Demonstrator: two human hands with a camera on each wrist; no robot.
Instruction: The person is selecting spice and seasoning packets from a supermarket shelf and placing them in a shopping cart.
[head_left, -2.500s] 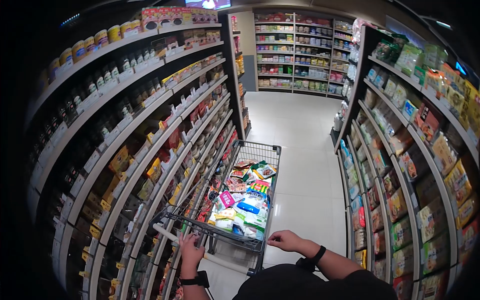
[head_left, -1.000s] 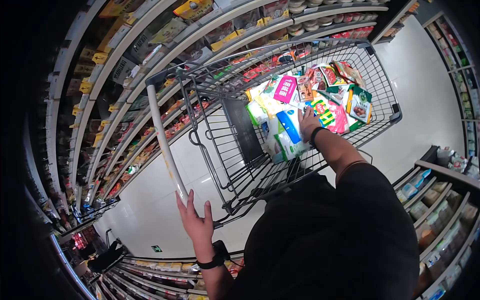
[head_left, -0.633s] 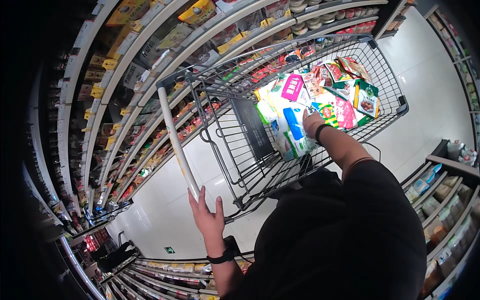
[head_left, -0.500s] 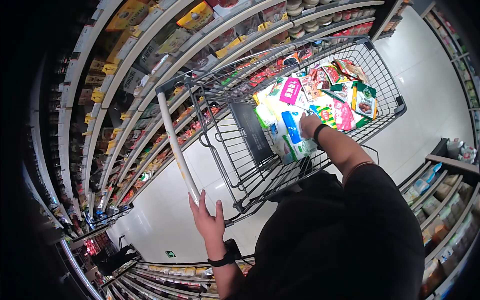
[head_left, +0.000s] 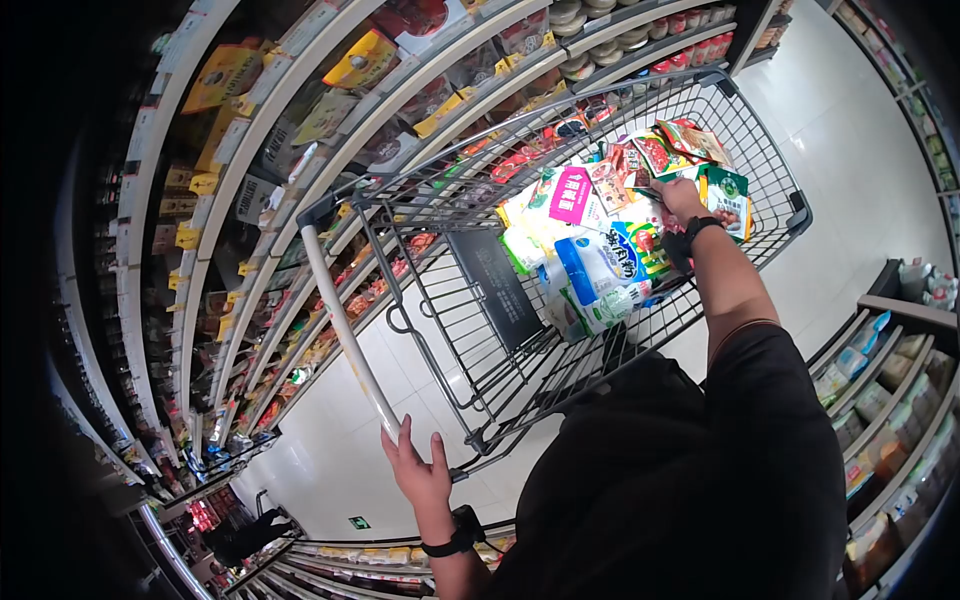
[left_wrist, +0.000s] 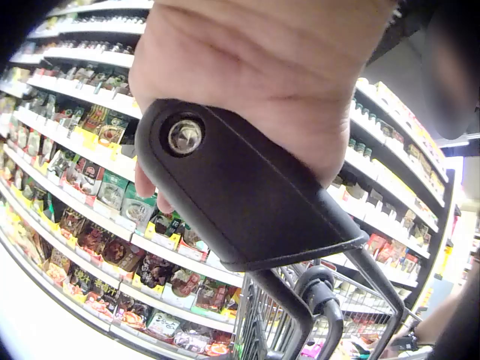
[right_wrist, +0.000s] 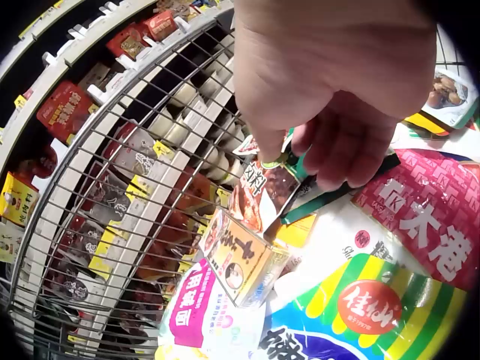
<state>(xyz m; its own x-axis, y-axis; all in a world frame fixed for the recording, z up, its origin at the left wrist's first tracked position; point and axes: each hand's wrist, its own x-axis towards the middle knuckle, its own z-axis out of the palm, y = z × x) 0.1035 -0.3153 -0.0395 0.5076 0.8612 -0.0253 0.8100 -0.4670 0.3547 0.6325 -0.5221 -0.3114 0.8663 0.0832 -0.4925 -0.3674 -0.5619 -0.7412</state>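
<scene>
My left hand rests with straight fingers at the near end of the shopping cart's pale handle bar. In the left wrist view its heel lies over the black handle end piece. My right hand reaches into the wire cart, over the heap of packaged foods. Its curled fingers and thumb pinch a dark green packet, seen in the right wrist view. Beside that packet lie a small tan packet, a pink bag and a yellow-and-green striped bag.
Stocked shelves run along the cart's far side, close to its basket. More shelving stands at the right. Tiled floor stretches behind the cart, where a dark-clothed person is at the lower left.
My right hand has come into the basket, touched the blue-and-white bag, then moved toward the basket's front to the green packet. My left hand stays at the handle, its fingers straighter than at first.
</scene>
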